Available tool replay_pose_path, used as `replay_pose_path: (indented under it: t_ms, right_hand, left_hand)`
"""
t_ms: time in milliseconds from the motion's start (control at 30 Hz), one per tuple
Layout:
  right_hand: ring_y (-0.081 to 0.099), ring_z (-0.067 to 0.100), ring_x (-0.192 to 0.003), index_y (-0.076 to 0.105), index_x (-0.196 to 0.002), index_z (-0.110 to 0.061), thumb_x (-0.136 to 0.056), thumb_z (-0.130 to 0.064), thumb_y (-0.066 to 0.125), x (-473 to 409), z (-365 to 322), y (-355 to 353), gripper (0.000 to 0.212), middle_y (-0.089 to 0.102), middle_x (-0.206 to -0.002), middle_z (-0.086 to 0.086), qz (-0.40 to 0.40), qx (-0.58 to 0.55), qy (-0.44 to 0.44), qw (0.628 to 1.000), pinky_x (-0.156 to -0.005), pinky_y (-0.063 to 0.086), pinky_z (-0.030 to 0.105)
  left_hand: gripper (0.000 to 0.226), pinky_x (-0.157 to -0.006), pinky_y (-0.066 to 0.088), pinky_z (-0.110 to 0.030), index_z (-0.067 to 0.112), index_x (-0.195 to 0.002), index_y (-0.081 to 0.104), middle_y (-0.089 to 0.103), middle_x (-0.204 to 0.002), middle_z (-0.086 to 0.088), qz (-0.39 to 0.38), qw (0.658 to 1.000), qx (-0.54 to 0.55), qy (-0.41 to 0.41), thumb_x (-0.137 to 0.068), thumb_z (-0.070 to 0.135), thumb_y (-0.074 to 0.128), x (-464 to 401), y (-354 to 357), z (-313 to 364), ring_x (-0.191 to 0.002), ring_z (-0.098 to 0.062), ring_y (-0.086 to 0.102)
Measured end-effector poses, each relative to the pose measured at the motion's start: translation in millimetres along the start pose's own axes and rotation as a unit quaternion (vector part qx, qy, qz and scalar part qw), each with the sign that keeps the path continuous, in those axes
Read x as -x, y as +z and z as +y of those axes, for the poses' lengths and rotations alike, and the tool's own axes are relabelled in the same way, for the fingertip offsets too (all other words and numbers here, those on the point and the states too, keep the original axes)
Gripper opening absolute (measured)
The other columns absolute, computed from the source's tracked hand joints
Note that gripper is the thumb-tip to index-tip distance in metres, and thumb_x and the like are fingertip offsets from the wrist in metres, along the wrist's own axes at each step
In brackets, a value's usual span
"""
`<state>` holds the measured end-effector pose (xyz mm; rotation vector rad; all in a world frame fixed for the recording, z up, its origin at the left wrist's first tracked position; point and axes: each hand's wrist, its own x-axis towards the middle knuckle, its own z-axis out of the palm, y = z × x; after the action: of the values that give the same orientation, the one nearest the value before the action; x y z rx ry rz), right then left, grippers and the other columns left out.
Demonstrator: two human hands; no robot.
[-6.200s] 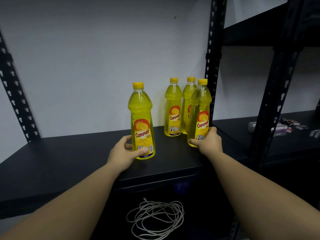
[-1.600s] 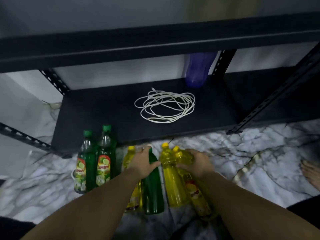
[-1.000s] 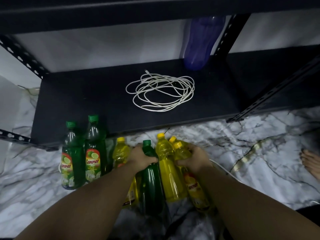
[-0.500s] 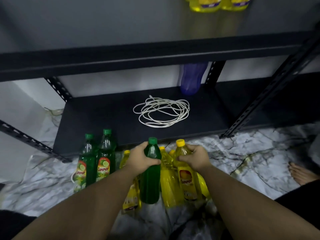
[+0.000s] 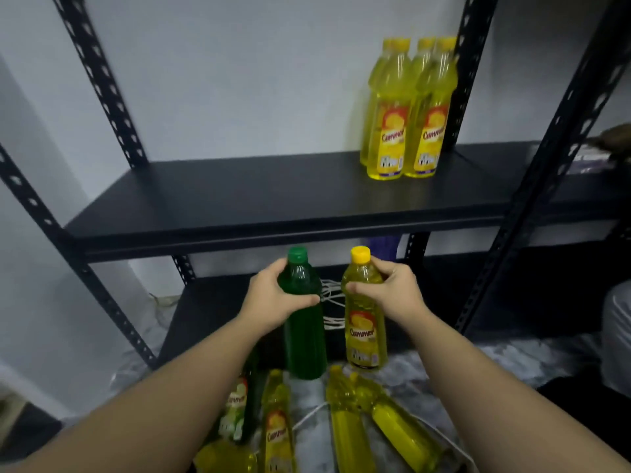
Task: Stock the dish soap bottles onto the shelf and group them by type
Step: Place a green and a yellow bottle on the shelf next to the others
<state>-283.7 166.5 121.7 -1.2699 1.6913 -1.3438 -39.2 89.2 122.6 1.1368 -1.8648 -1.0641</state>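
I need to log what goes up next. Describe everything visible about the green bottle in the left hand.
The green bottle is clear plastic filled with dark green liquid, closed by a green screw cap. No label shows on the side facing the camera. It is upright, held in the air below the front edge of the shelf, beside the yellow bottle. The left hand grips its shoulder and upper body.

arms: 2, bare to elbow | sleeves: none seen | left grip [image 5: 273, 298], right grip [image 5: 392, 295]: ungloved

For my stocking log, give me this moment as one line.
left hand: holds green bottle | right hand: holds yellow bottle | both lifted below shelf | shelf group: yellow bottles, right end
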Motion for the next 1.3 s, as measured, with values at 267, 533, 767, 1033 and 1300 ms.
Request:
replay_pose_path:
  t_ms: [267, 533, 767, 1033, 1300]
  right_hand:
    - [0.075, 0.009, -0.098, 0.079, -0.117, -0.021, -0.068, -0.024, 0.097, -34, -128, -24, 0.053, 0.080, -0.099, -0.010, 0.033, -0.026, -0.135, 0.990, -0.091, 0.061, 0.042]
    - [0.063, -0.022, -0.078, 0.072, -0.126, -0.014, -0.071, -0.015, 0.095, -68, -223, -41, 0.059, 0.066, -0.082, -0.030, 0.064, -0.061, -0.195, 0.977, -0.074, 0.055, 0.013]
    - [0.053, -0.034, -0.072, 0.060, -0.141, -0.004, -0.074, -0.013, 0.093, -99, -254, -38, 0.075, 0.066, -0.110, -0.019, 0.072, -0.095, -0.244, 0.962, -0.062, 0.042, -0.003]
    - [0.063, -0.023, -0.080, 0.070, -0.131, -0.012, -0.072, -0.017, 0.094, -129, -249, -21, 0.064, 0.066, -0.087, -0.032, 0.080, -0.048, -0.225, 0.970, -0.081, 0.058, 0.015]
    - [0.061, -0.022, -0.094, 0.057, -0.147, -0.014, -0.072, -0.030, 0.095, -156, -235, -9, 0.086, 0.062, -0.111, -0.029, 0.085, -0.068, -0.231, 0.967, -0.095, 0.057, 0.027]
  left_hand:
    - [0.062, -0.094, 0.060, -0.036, 0.029, -0.118, 0.070, 0.077, -0.108, 0.011, 0.067, 0.993, 0.007, 0.101, -0.063, 0.022, 0.099, -37, -68, 109, -0.102, -0.004, 0.072]
    - [0.055, -0.088, 0.062, -0.031, 0.026, -0.114, 0.069, 0.075, -0.107, 0.008, 0.084, 0.983, 0.010, 0.164, -0.067, 0.016, 0.097, -75, -105, 184, -0.099, -0.006, 0.073]
    - [0.060, -0.092, 0.062, -0.042, 0.028, -0.116, 0.069, 0.075, -0.110, 0.006, 0.093, 0.978, 0.010, 0.186, -0.063, 0.026, 0.098, -113, -121, 208, -0.104, -0.014, 0.072]
    - [0.063, -0.090, 0.062, -0.042, 0.026, -0.120, 0.068, 0.074, -0.112, 0.005, 0.086, 0.977, 0.005, 0.196, -0.064, 0.024, 0.097, -146, -121, 203, -0.104, -0.014, 0.072]
    - [0.072, -0.096, 0.060, -0.041, 0.030, -0.134, 0.060, 0.070, -0.119, 0.011, 0.094, 0.973, -0.006, 0.213, -0.070, 0.029, 0.094, -177, -116, 186, -0.111, -0.010, 0.068]
